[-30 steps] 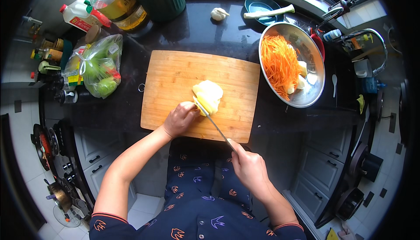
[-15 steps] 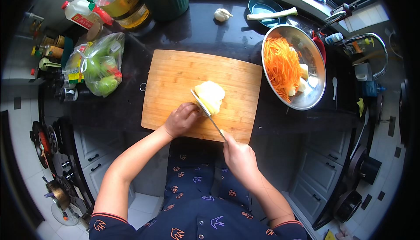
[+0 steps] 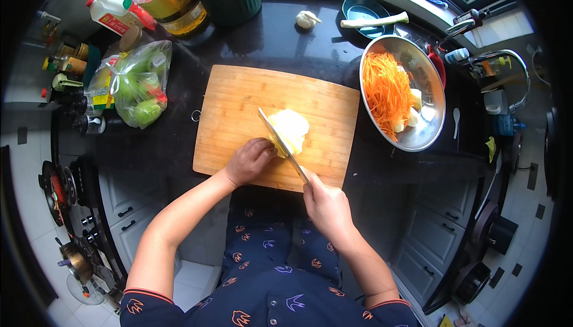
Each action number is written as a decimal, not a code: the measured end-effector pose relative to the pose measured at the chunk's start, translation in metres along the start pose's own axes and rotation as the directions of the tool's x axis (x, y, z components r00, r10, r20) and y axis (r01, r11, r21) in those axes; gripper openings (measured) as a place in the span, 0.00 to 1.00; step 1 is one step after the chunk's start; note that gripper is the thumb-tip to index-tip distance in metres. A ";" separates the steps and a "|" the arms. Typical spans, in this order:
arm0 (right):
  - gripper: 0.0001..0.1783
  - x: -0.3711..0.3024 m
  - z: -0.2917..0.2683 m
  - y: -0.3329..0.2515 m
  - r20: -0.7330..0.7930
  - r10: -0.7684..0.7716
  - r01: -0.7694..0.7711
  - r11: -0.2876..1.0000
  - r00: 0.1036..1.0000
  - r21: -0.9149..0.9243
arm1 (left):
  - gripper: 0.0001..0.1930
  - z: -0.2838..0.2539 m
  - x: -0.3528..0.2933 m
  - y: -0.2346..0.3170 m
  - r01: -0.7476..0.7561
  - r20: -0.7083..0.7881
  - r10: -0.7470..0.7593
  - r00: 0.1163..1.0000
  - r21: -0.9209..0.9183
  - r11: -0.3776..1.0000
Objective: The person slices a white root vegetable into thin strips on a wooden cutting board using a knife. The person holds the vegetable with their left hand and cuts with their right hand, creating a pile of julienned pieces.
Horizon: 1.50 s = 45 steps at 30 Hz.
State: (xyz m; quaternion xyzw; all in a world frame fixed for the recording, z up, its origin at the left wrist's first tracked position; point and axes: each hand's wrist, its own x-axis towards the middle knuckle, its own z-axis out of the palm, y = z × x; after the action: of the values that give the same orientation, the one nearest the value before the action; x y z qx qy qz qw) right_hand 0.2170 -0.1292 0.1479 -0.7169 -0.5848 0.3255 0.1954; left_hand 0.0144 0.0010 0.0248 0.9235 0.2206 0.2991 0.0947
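A wooden cutting board lies on the dark counter in front of me. Pale yellow-white slices, which look like potato, are heaped near its middle. My right hand is closed round the handle of a kitchen knife, its blade slanting up and left along the left side of the heap. Curled fingers of my left hand press at the blade's left side, on the pale vegetable there. Those fingertips and what lies under them are partly hidden.
Right of the board stands a steel bowl with shredded carrot and pale chunks. Behind are a garlic bulb and a teal dish with a pale stalk across it. A bag of green vegetables sits at left.
The knife has slid a little farther from me, its tip now higher on the board. My left hand stays at the blade's side. The whole view has shifted slightly.
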 end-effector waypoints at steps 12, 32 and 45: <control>0.20 -0.028 -0.018 0.001 0.078 0.067 -0.065 0.997 0.995 -0.028 | 0.09 0.002 -0.001 -0.002 0.000 -0.004 0.000 1.000 0.013 1.000; 0.22 -0.039 -0.030 -0.003 0.094 0.069 -0.069 0.998 0.993 -0.007 | 0.09 0.004 -0.003 -0.003 0.005 -0.003 -0.005 1.000 -0.004 1.000; 0.22 -0.039 -0.023 -0.005 0.068 0.045 -0.039 0.996 0.997 -0.081 | 0.09 0.000 0.000 -0.001 0.009 -0.009 -0.009 1.000 -0.013 1.000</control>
State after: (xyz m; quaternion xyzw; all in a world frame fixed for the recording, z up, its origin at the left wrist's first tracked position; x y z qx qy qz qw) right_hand 0.2250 -0.1634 0.1771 -0.7243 -0.5886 0.3309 0.1393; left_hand 0.0146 0.0021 0.0243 0.9205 0.2233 0.3045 0.1011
